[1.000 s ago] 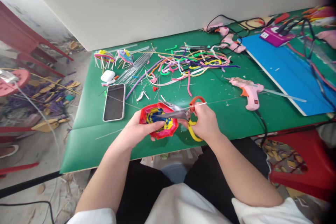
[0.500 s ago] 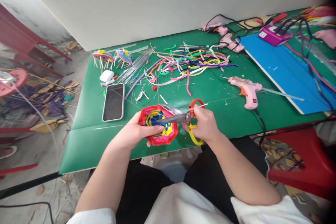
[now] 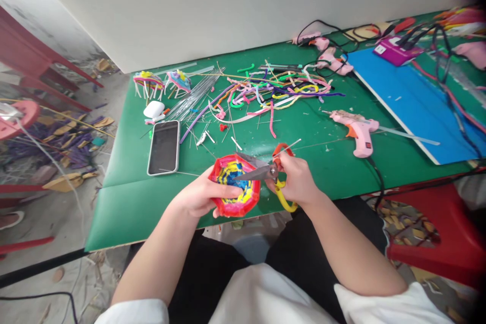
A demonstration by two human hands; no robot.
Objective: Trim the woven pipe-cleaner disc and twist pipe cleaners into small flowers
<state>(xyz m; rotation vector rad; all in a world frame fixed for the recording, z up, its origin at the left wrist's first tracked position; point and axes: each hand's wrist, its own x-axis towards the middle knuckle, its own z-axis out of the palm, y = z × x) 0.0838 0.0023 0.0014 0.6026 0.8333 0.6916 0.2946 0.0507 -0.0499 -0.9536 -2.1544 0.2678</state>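
Observation:
My left hand [image 3: 203, 193] grips a small octagonal woven piece [image 3: 250, 198], red and pink at the edge, with yellow and blue rings inside. Its thumb lies across the inner face, and thin wires stick out past the rim. In my right hand [image 3: 298, 174] are scissors [image 3: 270, 171] with one orange and one yellow handle loop. Their blades are apart and straddle the upper right rim, one over the inner face and one beyond the edge. Two small woven umbrella-like pieces [image 3: 148, 81] with white fringes are at the table's far left.
On the green table [image 3: 129, 197] are a phone [image 3: 164, 147], a white case [image 3: 154, 109], thin wires [image 3: 199, 93] and a pile of coloured pipe cleaners [image 3: 281, 88]. A pink glue gun [image 3: 359, 131] lies to the right, near a blue board [image 3: 421, 106] and a purple power socket [image 3: 397, 51].
The woven piece and my left hand have shifted slightly right and down. The scissor blades have spread wider around its rim, with my right hand almost in the same place.

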